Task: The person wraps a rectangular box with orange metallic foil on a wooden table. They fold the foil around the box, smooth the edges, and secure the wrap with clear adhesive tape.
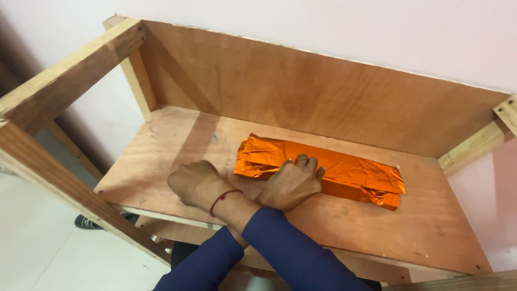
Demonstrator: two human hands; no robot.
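Observation:
A long, flat orange foil packet lies on the plywood shelf of a wooden rack, slanting from the back left to the front right. My right hand lies over its near left part, fingers curled on top of the foil and holding it down. My left hand rests on the bare shelf just left of the packet as a closed fist, apart from the foil. It has a red thread around the wrist. Both arms wear dark blue sleeves.
A plywood back panel closes the rack behind the packet. A wooden rail crosses at upper left, and a slanted beam runs in front at left. A wooden post stands at right. A dark shoe sits on the pale floor below.

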